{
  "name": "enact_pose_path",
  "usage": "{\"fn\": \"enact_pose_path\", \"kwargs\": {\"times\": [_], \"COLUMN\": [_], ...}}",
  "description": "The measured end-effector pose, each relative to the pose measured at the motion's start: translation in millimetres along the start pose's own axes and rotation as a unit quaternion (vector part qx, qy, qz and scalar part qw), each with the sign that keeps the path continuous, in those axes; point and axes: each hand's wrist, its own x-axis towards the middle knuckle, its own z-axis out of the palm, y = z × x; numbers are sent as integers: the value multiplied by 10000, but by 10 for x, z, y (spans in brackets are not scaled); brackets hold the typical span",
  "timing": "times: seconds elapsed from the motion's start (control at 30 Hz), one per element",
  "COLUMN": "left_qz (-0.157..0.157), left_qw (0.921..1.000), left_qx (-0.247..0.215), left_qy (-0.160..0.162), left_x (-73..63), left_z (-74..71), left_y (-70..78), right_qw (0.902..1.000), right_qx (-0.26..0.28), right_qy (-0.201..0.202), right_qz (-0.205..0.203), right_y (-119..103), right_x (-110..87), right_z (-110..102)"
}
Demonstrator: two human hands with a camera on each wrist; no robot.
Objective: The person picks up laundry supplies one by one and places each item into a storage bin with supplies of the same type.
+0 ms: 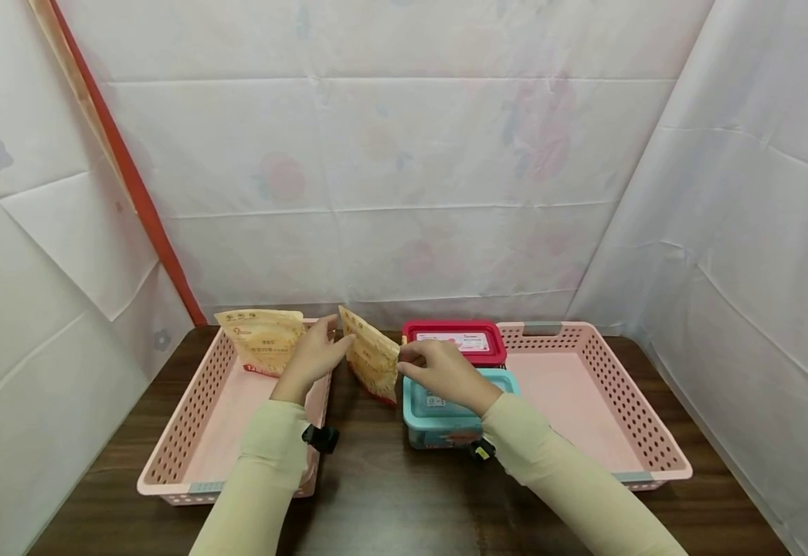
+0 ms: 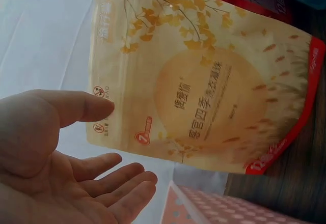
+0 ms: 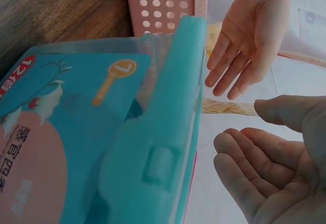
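Beside a basket [image 1: 189,415], one pouch [image 1: 371,357] points top up, long axis steep.

Left basket [image 1: 185,425] sitting lower left of frame, holding first pouch [image 1: 265,340]; right basket [image 1: 633,409], lower right. Lower centre: second pouch [image 1: 371,357] appearing left of front box [image 1: 435,408], rear box [image 1: 454,340] sitting behind.

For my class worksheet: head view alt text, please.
A left hand and right hand flank a yellow pouch. Another pouch stands in the left pink basket; a red box and teal box sit beside the right basket.
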Motion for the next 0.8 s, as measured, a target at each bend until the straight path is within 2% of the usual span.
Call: {"fn": "enact_pose_path", "kwargs": {"times": [0.1,0.23,0.5,0.8], "left_qz": [-132,-204,-267,-272], "left_qw": [9997,9996,9991,9986], "left_qx": [-186,-151,-204,-322], "left_qy": [-58,-89,-240,-313], "left_x": [30,60,131,148], "left_z": [5,3,-4,2], "left_y": [11,25,16,-27], "right_qw": [10000,9999,9999,9999], "right_qx": [-72,-85,-45,38], "right_qy": [-18,-70,-127,-149], "right_qz": [-10,-23,-20,3], "right_y": [8,19,35,85], "right_x": [15,31,59,73], "right_z": [10,21,24,40]}}
